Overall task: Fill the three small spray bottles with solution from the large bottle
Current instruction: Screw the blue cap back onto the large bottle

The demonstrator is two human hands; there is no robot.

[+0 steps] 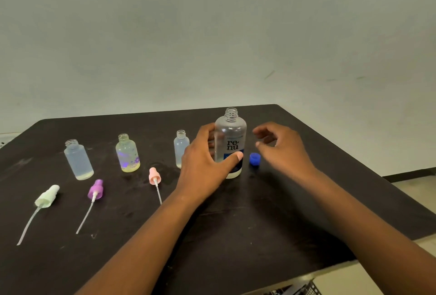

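Note:
The large clear bottle (231,139) stands upright and uncapped on the black table (259,212). My left hand (205,160) grips its side, thumb across the blue label. My right hand (280,146) hovers just right of the bottle, fingers loosely curled, holding nothing. Its blue cap (255,159) lies on the table below that hand. Three small open bottles stand in a row: a frosted one (79,160) at left, a yellowish flowered one (127,154) in the middle, and a clear one (181,147) partly behind my left hand.
Three spray heads with dip tubes lie in front of the small bottles: a pale green one (47,196), a purple one (95,189) and a pink one (154,176). The table's right edge runs diagonally; a wall rises behind.

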